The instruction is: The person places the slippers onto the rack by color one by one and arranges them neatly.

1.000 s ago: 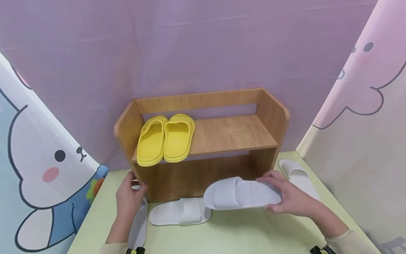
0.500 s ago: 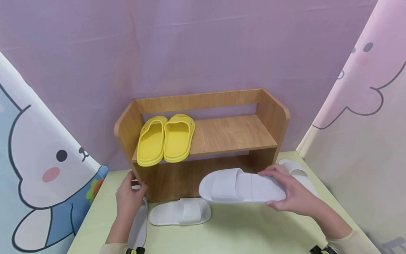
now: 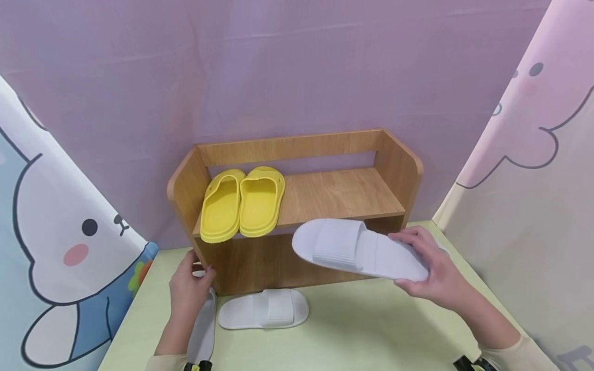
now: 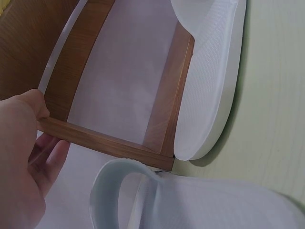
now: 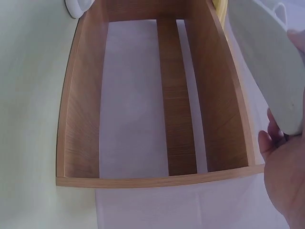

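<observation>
In the head view, my right hand (image 3: 438, 270) grips a white slipper (image 3: 341, 245) by its heel, thumb below and fingers above. Its toe points left, raised in front of the upper shelf's edge. The right wrist view shows the underside of this slipper (image 5: 269, 62). My left hand (image 3: 189, 288) pinches the left side panel of a wooden shoe rack (image 3: 334, 193); in the left wrist view, the thumb and fingers lie on opposite sides of the panel edge (image 4: 105, 143). Two yellow clogs (image 3: 220, 214) stand side by side on the left of the upper shelf.
One white slipper (image 3: 264, 309) lies crosswise before the rack on the pale green surface (image 3: 352, 335). Another white slipper (image 3: 202, 330) lies beside the left forearm, partly covered. A further one is almost hidden behind the right hand. Purple cloth (image 3: 297, 72) hangs behind the rack.
My right hand has lifted the white slipper from low in front of the rack to upper-shelf height and slightly right, tilting its heel lower. The left hand has stayed put.
</observation>
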`<state>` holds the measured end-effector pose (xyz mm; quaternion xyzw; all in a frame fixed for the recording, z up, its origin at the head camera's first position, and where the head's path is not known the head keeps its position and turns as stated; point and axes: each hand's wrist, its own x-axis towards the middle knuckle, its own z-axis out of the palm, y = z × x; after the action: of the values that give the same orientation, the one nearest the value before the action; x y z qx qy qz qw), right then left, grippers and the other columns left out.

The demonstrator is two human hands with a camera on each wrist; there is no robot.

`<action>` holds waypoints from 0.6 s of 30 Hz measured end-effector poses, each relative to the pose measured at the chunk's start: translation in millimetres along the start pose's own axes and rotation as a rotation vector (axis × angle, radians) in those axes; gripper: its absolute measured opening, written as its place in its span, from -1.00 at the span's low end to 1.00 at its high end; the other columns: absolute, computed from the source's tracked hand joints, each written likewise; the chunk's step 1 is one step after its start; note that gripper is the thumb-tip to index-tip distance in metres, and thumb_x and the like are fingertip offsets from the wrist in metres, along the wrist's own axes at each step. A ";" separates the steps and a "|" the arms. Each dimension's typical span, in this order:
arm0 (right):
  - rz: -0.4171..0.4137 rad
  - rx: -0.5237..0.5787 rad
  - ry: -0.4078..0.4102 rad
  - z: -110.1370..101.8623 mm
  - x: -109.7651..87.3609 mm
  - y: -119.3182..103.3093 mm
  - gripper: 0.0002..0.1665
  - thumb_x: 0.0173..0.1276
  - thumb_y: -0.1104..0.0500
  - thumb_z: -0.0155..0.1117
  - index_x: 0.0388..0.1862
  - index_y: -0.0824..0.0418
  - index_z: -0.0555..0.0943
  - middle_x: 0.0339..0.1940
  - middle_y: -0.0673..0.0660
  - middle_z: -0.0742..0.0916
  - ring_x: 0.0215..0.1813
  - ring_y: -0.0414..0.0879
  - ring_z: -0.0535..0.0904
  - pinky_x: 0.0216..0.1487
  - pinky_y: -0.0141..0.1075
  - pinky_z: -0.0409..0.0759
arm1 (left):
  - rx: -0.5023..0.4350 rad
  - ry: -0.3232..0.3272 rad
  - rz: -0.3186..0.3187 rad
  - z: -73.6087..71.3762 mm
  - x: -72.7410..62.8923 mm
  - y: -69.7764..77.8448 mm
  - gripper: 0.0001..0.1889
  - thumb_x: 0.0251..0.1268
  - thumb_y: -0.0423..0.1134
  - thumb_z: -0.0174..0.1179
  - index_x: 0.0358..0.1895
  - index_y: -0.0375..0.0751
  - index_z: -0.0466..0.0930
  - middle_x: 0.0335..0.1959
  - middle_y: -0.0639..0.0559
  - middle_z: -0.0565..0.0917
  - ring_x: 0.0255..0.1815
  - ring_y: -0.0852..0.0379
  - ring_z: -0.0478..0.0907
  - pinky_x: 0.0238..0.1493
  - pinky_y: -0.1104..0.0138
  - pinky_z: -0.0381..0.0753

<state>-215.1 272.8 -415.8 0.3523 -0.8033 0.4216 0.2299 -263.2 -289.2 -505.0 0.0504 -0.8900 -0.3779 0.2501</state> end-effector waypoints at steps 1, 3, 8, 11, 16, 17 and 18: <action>0.003 -0.003 0.020 -0.1 0.8 -0.6 0.06 -0.16 0.36 0.78 0.45 0.30 0.61 0.30 0.17 0.60 0.26 -0.14 0.48 0.09 -0.49 0.52 | 0.000 -0.001 0.000 0.2 0.2 -0.3 -0.50 0.44 -0.33 0.40 0.39 -0.15 0.55 0.17 -0.18 0.72 0.09 -0.24 0.77 -0.14 -0.01 0.91; 0.010 -0.019 0.056 0.1 2.4 -1.7 0.08 -0.19 0.40 0.79 0.45 0.32 0.61 0.29 0.17 0.59 0.25 -0.15 0.47 0.05 -0.50 0.52 | -0.003 -0.001 0.004 0.7 0.5 -1.0 -0.51 0.44 -0.33 0.40 0.38 -0.15 0.55 0.16 -0.18 0.73 0.08 -0.23 0.77 -0.14 -0.01 0.91; 0.048 -0.073 0.128 1.5 5.3 -4.7 0.10 -0.20 0.48 0.79 0.46 0.33 0.62 0.27 0.16 0.56 0.23 -0.16 0.43 -0.01 -0.52 0.48 | -0.007 0.003 0.016 2.0 0.8 -3.4 -0.52 0.44 -0.33 0.40 0.37 -0.15 0.56 0.15 -0.18 0.73 0.06 -0.23 0.78 -0.16 -0.01 0.91; 0.087 -0.101 0.164 3.3 6.9 -6.9 0.09 -0.18 0.49 0.79 0.46 0.31 0.62 0.26 0.17 0.56 0.21 -0.15 0.43 -0.02 -0.52 0.47 | -0.008 0.004 0.019 2.8 1.5 -4.7 -0.52 0.44 -0.32 0.40 0.36 -0.14 0.56 0.15 -0.18 0.73 0.06 -0.22 0.78 -0.16 -0.02 0.91; 0.149 -0.155 0.232 7.8 13.1 -10.1 0.04 -0.10 0.47 0.78 0.47 0.28 0.63 0.26 0.21 0.57 0.23 -0.17 0.40 0.03 -0.49 0.41 | -0.012 0.004 0.016 3.6 2.3 -5.1 -0.52 0.44 -0.32 0.41 0.36 -0.13 0.56 0.15 -0.18 0.73 0.06 -0.22 0.78 -0.15 -0.03 0.91; 0.156 -0.167 0.246 8.9 14.6 -10.3 0.03 -0.09 0.46 0.78 0.48 0.29 0.64 0.26 0.22 0.57 0.24 -0.18 0.39 0.04 -0.49 0.40 | -0.012 0.003 0.014 3.6 2.3 -5.0 -0.52 0.44 -0.32 0.41 0.37 -0.14 0.56 0.16 -0.18 0.73 0.07 -0.23 0.78 -0.14 -0.03 0.91; 0.158 -0.175 0.260 9.9 16.0 -10.2 0.02 -0.07 0.45 0.77 0.48 0.30 0.64 0.25 0.25 0.57 0.25 -0.18 0.38 0.05 -0.48 0.39 | -0.012 0.001 0.010 3.7 2.2 -4.7 -0.52 0.44 -0.32 0.41 0.37 -0.14 0.56 0.16 -0.18 0.73 0.07 -0.23 0.77 -0.14 -0.03 0.91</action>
<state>-218.4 254.5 -405.3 0.2093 -0.8256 0.4089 0.3278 -267.4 -290.8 -509.6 0.0444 -0.8879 -0.3819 0.2528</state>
